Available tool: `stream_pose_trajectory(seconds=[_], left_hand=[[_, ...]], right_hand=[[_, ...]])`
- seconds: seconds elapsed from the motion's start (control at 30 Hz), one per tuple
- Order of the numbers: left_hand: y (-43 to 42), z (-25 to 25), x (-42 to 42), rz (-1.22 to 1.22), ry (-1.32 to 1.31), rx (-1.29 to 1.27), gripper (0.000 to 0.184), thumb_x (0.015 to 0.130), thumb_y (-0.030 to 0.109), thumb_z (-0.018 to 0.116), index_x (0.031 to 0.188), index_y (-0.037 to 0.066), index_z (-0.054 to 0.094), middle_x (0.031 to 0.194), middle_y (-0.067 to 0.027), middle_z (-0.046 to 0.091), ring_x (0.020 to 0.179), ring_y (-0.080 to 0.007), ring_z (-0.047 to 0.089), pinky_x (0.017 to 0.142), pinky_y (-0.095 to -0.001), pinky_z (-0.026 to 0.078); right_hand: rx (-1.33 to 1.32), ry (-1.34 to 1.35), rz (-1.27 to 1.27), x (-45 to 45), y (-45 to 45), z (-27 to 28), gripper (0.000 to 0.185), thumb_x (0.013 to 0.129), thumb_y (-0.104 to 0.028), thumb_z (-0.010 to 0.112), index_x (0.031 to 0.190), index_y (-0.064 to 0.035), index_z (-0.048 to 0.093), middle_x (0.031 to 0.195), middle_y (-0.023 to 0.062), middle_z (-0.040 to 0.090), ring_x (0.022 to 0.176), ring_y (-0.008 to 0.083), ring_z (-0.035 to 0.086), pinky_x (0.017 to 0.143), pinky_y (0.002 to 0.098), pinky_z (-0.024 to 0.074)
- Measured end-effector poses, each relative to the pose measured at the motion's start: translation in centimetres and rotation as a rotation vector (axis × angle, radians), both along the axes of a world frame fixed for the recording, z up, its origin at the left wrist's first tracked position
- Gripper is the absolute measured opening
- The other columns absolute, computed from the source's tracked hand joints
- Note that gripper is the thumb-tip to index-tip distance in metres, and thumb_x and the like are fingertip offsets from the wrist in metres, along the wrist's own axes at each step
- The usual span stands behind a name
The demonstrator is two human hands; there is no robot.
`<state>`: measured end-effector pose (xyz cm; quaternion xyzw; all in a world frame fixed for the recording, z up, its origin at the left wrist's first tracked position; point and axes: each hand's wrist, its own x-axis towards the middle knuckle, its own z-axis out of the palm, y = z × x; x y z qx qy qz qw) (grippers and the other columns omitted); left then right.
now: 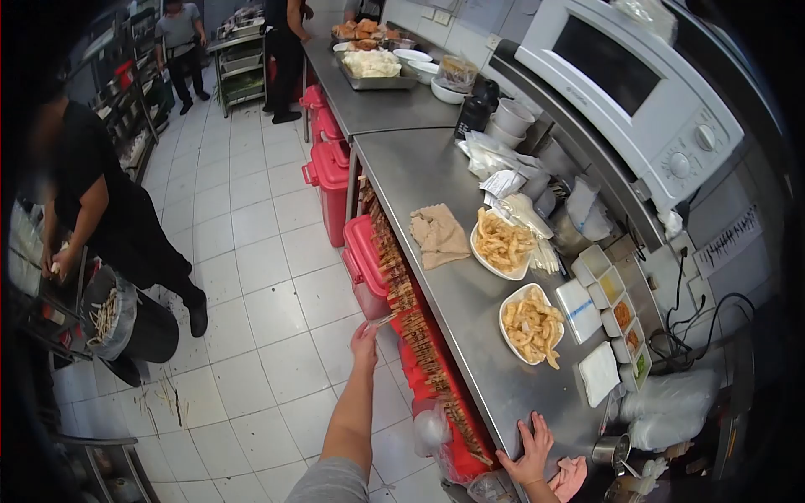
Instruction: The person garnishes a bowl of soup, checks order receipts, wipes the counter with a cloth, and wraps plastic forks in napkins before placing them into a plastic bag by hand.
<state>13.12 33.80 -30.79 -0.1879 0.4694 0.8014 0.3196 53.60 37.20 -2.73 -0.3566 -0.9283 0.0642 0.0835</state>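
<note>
From where I stand, the left hand [363, 345] is out beyond the left edge of the steel surface [449, 314], low beside the nearest pink lidded bin [366, 256]. Its grip seems closed on a thin pale item [382, 320], pinched at the fingertips and pointing right, toward the long row of brown pieces [417, 329] under the surface. I can't tell whether it touches them, nor whether it is a utensil or a strip of wrap. It looks light enough for a fingertip pinch at its near end; whether it is stiff or limp I can't say.

The right hand [532, 453] grasps nothing; its fingers are spread on the near end of the surface, by the left edge. Just right of it lies a crumpled pink cloth [570, 479], soft by its folds, easily gathered from any side.

Farther off, the nearer white bowl [506, 329] carries heaped fried strips [534, 323]. The bowl should be firm, best cupped under both sides of its rim and kept level, since the strips look brittle, loosely piled and ready to spill at the near right.
</note>
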Motion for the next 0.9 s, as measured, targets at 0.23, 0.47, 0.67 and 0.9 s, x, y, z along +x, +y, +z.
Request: stream_pose_trajectory(seconds=[0.23, 0.47, 0.67, 0.9], left_hand=[[-12.8, 2.8, 9.5, -0.607, 0.298, 0.013, 0.033, 0.079, 0.004, 0.069, 0.110, 0.002, 0.060, 0.090, -0.0014, 0.064, 0.084, -0.0097, 0.059, 0.079, -0.0242, 0.048], [-14.8, 21.0, 26.1, -1.097, 0.519, 0.354, 0.035, 0.084, 0.008, 0.065, 0.117, 0.003, 0.055, 0.099, -0.0024, 0.064, 0.092, -0.0106, 0.060, 0.085, -0.0271, 0.046], [-14.0, 29.8, 33.8, -1.361, 0.869, 0.556, 0.041, 0.084, 0.009, 0.064, 0.122, 0.003, 0.049, 0.109, -0.0054, 0.059, 0.101, -0.0140, 0.056, 0.087, -0.0286, 0.046], [-15.2, 29.6, 47.6, -1.546, 0.600, 0.400, 0.039, 0.088, 0.001, 0.055, 0.125, 0.001, 0.046, 0.114, -0.0107, 0.058, 0.106, -0.0172, 0.055, 0.093, -0.0290, 0.044]], right_hand=[[0.034, 0.043, -0.027, 0.2, -0.9, 0.6, 0.072, 0.058, -0.039, 0.073, 0.119, -0.0076, 0.053, 0.137, 0.0189, 0.037, 0.128, 0.0372, 0.033, 0.101, 0.0536, 0.0221], [-0.430, 0.382, -0.068, -1.0, -8.7, 0.8, 0.050, 0.079, -0.028, 0.063, 0.119, -0.0003, 0.048, 0.117, 0.0214, 0.053, 0.109, 0.0356, 0.051, 0.092, 0.0438, 0.0389], [-0.757, 0.449, -0.353, 11.0, -14.1, 6.3, 0.041, 0.094, -0.037, 0.045, 0.101, 0.0016, 0.055, 0.090, 0.0206, 0.062, 0.085, 0.0296, 0.061, 0.076, 0.0396, 0.0459], [-0.422, 0.790, -0.754, 39.5, -17.4, 13.3, 0.039, 0.088, -0.032, 0.059, 0.066, -0.0014, 0.047, 0.057, 0.0070, 0.045, 0.049, 0.0150, 0.047, 0.047, 0.0330, 0.0393]])
